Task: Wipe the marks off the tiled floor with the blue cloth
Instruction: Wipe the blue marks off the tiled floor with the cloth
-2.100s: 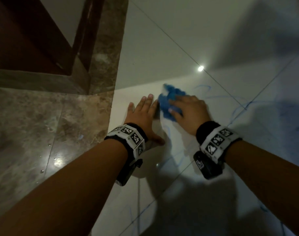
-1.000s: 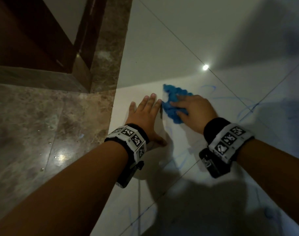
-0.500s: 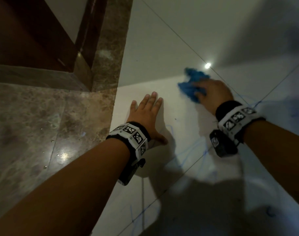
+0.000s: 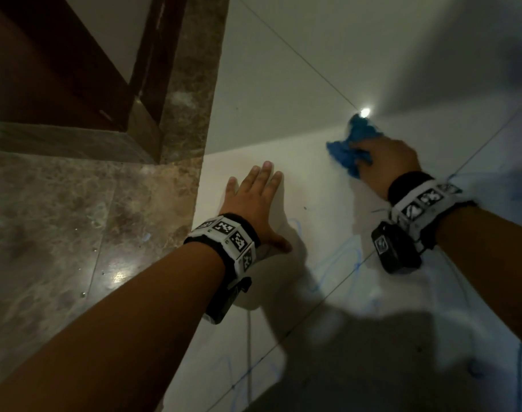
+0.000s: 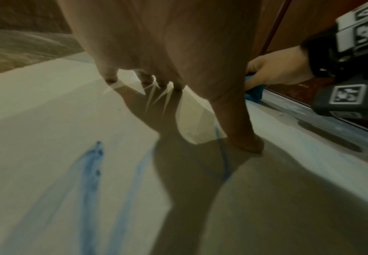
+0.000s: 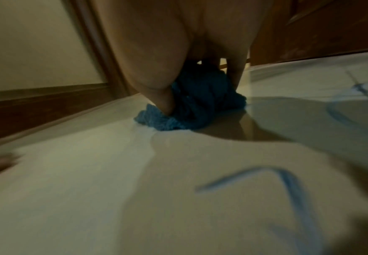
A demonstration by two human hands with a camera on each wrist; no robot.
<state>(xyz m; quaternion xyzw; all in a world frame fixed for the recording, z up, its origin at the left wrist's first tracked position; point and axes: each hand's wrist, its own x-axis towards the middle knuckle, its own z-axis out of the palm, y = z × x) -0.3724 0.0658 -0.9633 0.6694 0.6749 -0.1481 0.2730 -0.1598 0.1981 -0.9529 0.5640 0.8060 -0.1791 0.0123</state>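
The crumpled blue cloth (image 4: pixel 347 145) lies on the white tiled floor (image 4: pixel 307 185) near a grout crossing, under a bright light reflection. My right hand (image 4: pixel 384 162) grips it from behind and presses it to the tile; in the right wrist view the thumb and fingers curl into the cloth (image 6: pixel 200 103). My left hand (image 4: pixel 253 203) rests flat on the tile with its fingers spread and straight, holding nothing. Blue scribbled marks (image 4: pixel 337 263) run over the tiles between my wrists, nearer me and off to the right; they also show as blue marks (image 5: pixel 91 172) and as blue marks (image 6: pixel 287 182).
A brown marble strip (image 4: pixel 105 218) borders the white tiles on the left. A dark wooden door frame (image 4: pixel 140 84) stands at the upper left. Shadows of my arms fall over the near tiles. A wooden skirting (image 6: pixel 47 103) runs along the wall beyond the cloth.
My right hand swept the cloth away from the left hand, up and to the right toward the light reflection. The left hand stayed planted on the tile.
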